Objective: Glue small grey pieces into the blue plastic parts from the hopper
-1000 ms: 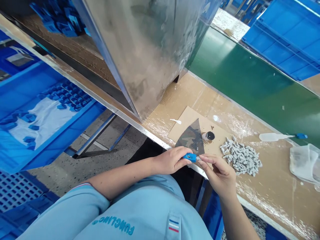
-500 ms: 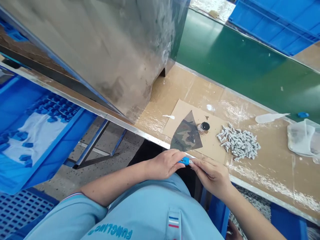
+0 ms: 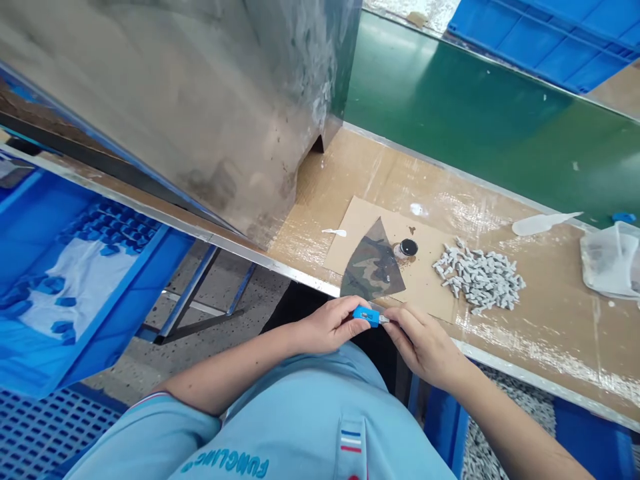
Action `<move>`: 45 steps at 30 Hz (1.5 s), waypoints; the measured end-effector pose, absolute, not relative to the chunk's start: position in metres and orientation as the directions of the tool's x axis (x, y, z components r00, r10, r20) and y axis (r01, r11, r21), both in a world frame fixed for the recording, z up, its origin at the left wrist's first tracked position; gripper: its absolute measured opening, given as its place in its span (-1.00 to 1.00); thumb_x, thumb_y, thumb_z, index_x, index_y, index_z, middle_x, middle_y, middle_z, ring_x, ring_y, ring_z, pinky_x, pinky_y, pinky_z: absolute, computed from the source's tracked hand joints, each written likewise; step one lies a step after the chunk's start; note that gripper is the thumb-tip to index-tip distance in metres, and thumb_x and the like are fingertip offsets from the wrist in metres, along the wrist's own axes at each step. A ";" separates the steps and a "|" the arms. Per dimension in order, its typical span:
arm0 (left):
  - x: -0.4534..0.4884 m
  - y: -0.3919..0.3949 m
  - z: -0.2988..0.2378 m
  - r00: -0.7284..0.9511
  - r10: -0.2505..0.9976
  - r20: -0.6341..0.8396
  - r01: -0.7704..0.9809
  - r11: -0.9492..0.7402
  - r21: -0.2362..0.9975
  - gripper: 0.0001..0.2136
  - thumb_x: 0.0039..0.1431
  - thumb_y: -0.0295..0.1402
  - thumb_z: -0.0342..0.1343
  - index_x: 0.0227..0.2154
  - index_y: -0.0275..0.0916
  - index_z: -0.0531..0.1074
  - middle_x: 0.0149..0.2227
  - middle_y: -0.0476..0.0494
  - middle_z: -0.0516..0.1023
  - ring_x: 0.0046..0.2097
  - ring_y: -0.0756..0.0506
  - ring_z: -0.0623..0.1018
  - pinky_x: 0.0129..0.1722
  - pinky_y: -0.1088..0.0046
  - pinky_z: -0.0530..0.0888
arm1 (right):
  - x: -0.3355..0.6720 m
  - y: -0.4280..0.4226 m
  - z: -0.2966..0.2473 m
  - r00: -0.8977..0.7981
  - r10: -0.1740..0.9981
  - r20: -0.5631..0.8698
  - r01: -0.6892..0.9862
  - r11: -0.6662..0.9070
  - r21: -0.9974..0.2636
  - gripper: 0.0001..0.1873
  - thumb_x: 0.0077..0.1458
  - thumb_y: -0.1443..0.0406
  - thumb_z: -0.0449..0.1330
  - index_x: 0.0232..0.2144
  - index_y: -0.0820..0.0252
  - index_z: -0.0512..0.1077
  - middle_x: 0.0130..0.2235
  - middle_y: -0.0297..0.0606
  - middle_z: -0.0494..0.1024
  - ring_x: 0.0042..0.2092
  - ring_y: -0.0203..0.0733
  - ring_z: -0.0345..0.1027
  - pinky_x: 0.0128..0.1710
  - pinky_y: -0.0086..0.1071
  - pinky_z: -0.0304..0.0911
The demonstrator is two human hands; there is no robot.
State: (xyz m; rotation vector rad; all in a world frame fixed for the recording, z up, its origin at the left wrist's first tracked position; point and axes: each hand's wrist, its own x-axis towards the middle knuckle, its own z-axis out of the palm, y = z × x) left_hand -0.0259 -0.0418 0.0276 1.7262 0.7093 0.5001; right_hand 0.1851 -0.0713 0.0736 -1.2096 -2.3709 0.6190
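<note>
Pinched between the thumb and fingers of my left hand [image 3: 327,327] is a small blue plastic part [image 3: 367,316] with an opening in its upper side. The fingers of my right hand [image 3: 423,343] close on a little grey piece [image 3: 383,319] at the blue part's right end; the two touch, but I cannot tell whether they are joined. Both hands are at the table's front edge, close to my body. Just beyond them lies a camouflage cloth [image 3: 373,263] on a cardboard sheet [image 3: 433,297]. A pile of similar grey pieces [image 3: 480,277] is to the right.
A small jar with black contents [image 3: 409,248] stands beside the cloth. Farther right are a white tapered plastic piece [image 3: 543,223] and a clear container [image 3: 607,267]. A large metal housing [image 3: 210,127] fills the left. Blue crates [image 3: 107,350] and a green belt [image 3: 465,107] border the table.
My hands have tilted the blue part, so more of its upper side and the grey piece at its end show. The view has shifted slightly.
</note>
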 end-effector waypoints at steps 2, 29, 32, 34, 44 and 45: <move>-0.026 -0.043 0.026 0.728 0.685 -0.031 0.190 -0.158 0.969 -0.53 0.33 0.03 -0.29 -0.19 -0.28 0.29 -0.36 -0.08 0.40 -0.34 -0.05 0.41 -0.32 0.46 0.38 | 0.181 -0.071 0.071 -0.544 0.829 0.132 0.670 0.523 -0.527 -0.79 0.35 0.30 -0.11 -0.30 0.15 0.29 -0.43 -0.26 0.39 -0.42 -0.22 0.31 -0.44 -0.38 0.30; -0.018 -0.050 0.037 0.692 0.716 -0.088 0.187 -0.060 0.981 -0.49 0.31 0.10 -0.42 -0.24 -0.25 0.20 -0.46 0.01 0.26 -0.43 -0.02 0.30 -0.38 0.42 0.34 | 0.163 -0.073 0.058 -0.472 0.801 0.368 0.665 0.598 -0.448 -0.77 0.28 0.43 -0.11 -0.43 0.10 0.12 -0.48 -0.35 0.14 -0.46 -0.19 0.06 -0.47 -0.33 0.06; -0.016 -0.051 0.032 0.638 0.769 0.046 0.227 -0.245 0.943 -0.54 0.34 0.03 -0.42 -0.22 -0.25 0.19 -0.43 -0.05 0.32 -0.44 -0.04 0.34 -0.41 0.41 0.33 | 0.159 -0.072 0.056 -0.399 0.843 0.361 0.653 0.538 -0.533 -0.74 0.26 0.47 -0.14 -0.44 0.08 0.09 -0.50 -0.38 0.12 -0.48 -0.21 0.07 -0.50 -0.35 0.04; -0.016 -0.051 0.032 0.616 0.773 0.151 0.242 -0.369 0.897 -0.56 0.35 0.00 -0.41 -0.21 -0.26 0.19 -0.38 -0.13 0.37 -0.39 -0.08 0.38 -0.37 0.37 0.35 | 0.159 -0.070 0.056 -0.394 0.841 0.370 0.628 0.540 -0.560 -0.74 0.26 0.49 -0.15 -0.44 0.08 0.08 -0.50 -0.38 0.13 -0.47 -0.22 0.08 -0.50 -0.36 0.06; -0.016 -0.049 0.039 0.608 0.791 -0.067 0.241 -0.103 0.965 -0.67 0.37 -0.07 -0.32 -0.28 -0.22 0.15 -0.50 0.04 0.26 -0.49 -0.02 0.32 -0.46 0.45 0.29 | 0.166 -0.055 0.061 -0.491 0.780 0.388 0.681 0.622 -0.388 -0.75 0.29 0.39 -0.13 -0.42 0.10 0.22 -0.48 -0.26 0.26 -0.45 -0.14 0.16 -0.47 -0.29 0.21; -0.015 -0.051 0.036 0.588 0.808 -0.043 0.253 -0.133 0.958 -0.68 0.36 -0.08 -0.31 -0.27 -0.23 0.15 -0.49 0.02 0.28 -0.49 -0.02 0.32 -0.46 0.44 0.30 | 0.174 -0.049 0.070 -0.473 0.793 0.384 0.707 0.601 -0.372 -0.73 0.30 0.37 -0.13 -0.42 0.10 0.25 -0.49 -0.26 0.28 -0.47 -0.15 0.18 -0.49 -0.29 0.20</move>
